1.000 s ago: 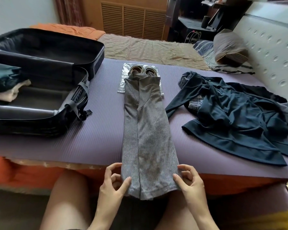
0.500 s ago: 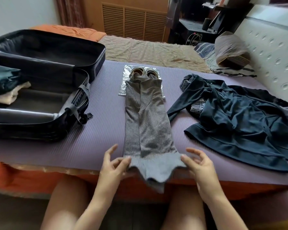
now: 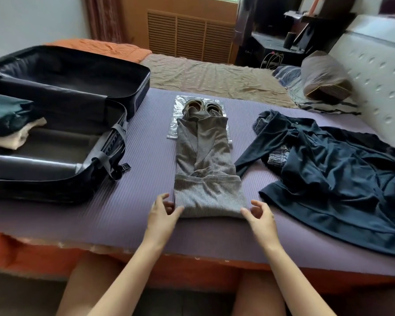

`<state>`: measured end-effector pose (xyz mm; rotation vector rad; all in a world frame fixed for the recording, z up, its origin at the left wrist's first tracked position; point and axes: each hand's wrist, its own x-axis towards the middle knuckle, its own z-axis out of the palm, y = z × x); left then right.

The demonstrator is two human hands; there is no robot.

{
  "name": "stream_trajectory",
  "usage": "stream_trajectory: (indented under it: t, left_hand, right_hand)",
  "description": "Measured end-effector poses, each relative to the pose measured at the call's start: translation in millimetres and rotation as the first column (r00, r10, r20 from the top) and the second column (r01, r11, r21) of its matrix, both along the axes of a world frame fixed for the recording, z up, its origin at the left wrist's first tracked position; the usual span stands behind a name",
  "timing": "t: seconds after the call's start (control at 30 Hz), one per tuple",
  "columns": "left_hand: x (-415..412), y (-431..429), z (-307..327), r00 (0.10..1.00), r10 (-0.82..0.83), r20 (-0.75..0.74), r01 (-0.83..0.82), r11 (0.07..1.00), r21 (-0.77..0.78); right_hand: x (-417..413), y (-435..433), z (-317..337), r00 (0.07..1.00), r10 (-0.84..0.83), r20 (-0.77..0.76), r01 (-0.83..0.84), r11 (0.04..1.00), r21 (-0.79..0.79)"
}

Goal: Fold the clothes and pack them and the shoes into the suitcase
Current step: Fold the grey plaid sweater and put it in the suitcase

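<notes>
Head view: grey garment (image 3: 205,179) lay half-folded on purple mat (image 3: 137,179).
Your left hand (image 3: 163,213) and right hand (image 3: 261,217) touched its near corners, fingers loose, gripping nothing.

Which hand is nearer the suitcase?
Left. The left hand touches the grey top at its near-left corner, right of the suitcase; the right hand is at the opposite corner, farther away.

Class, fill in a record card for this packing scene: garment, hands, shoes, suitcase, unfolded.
Garment: grey garment on purple mat, near end doubled over
Hands: left hand and right hand touch its near corners
Shoes: shoes on plastic bag, at the garment's far end
Suitcase: suitcase open, folded clothes inside
Unfolded: dark blue clothes, heaped at right
</notes>
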<state>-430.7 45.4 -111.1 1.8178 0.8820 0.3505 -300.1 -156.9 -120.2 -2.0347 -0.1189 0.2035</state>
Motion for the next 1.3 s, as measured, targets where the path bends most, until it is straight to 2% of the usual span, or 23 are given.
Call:
stream_trajectory:
  t: [0.17,0.23,0.33,0.43,0.53,0.63,0.73,0.8,0.87,0.93,1.03,1.07,1.2,1.3]
  left_hand:
    - [-4.2,-12.3,2.7,0.988,0.037,0.151,-0.048,0.996,0.074]
    - [-4.2,-14.9,2.2,0.984,0.018,0.177,-0.029,0.998,0.058]
    - [-6.7,-11.9,-1.7,0.969,0.067,0.239,-0.084,0.995,0.062]
    - [-15.1,-3.9,-2.3,0.972,0.071,0.226,-0.084,0.995,0.050]
    - [-33.2,12.5,-0.8,0.980,0.042,0.193,-0.054,0.997,0.060]
    - [-56.6,27.2,1.6,0.985,-0.037,0.171,0.013,0.991,0.136]
    - [-72.8,26.4,-3.1,0.982,-0.136,0.127,0.111,0.976,0.185]
    - [-78.2,23.4,-13.6,0.976,-0.181,0.124,0.141,0.950,0.277]
    - [-79.9,22.5,-22.6,0.963,-0.234,0.137,0.158,0.895,0.418]
    - [-77.6,23.9,-25.5,0.928,-0.342,0.145,0.230,0.836,0.498]
    - [-70.3,29.3,-30.0,0.839,-0.543,0.033,0.419,0.683,0.598]
    - [-68.6,31.3,-33.2,0.828,-0.561,0.001,0.450,0.665,0.596]
    - [-66.2,38.5,-39.4,0.866,-0.492,0.089,0.383,0.767,0.515]
    - [-64.3,41.5,-40.4,0.851,-0.517,0.090,0.375,0.719,0.584]
  right_hand:
    - [0.4,-0.6,0.0,0.998,0.023,0.055,-0.023,1.000,0.006]
    - [-0.6,-1.1,1.2,0.993,0.002,0.122,-0.006,1.000,0.030]
    - [-3.3,-2.7,4.0,0.986,-0.021,0.164,0.008,0.996,0.084]
    - [-11.3,-4.9,8.5,0.991,0.011,0.131,-0.021,0.997,0.078]
    - [-30.8,-9.7,16.5,0.989,0.114,0.091,-0.119,0.991,0.052]
    - [-56.8,-17.0,15.1,0.974,0.213,0.083,-0.213,0.977,-0.013]
    - [-77.2,-24.2,3.5,0.968,0.237,0.087,-0.232,0.971,-0.059]
    - [-82.8,-27.7,-3.1,0.957,0.230,0.174,-0.215,0.971,-0.105]
    - [-81.0,-31.8,-10.1,0.908,0.303,0.288,-0.259,0.949,-0.181]
    - [-74.2,-35.7,-17.3,0.824,0.458,0.334,-0.373,0.882,-0.288]
    - [-63.6,-35.3,-29.2,0.699,0.611,0.371,-0.453,0.781,-0.430]
    - [-62.0,-33.6,-32.0,0.684,0.618,0.388,-0.453,0.776,-0.439]
    - [-59.2,-32.1,-34.5,0.723,0.563,0.401,-0.437,0.822,-0.365]
    - [-58.3,-34.3,-33.4,0.738,0.537,0.409,-0.434,0.841,-0.323]
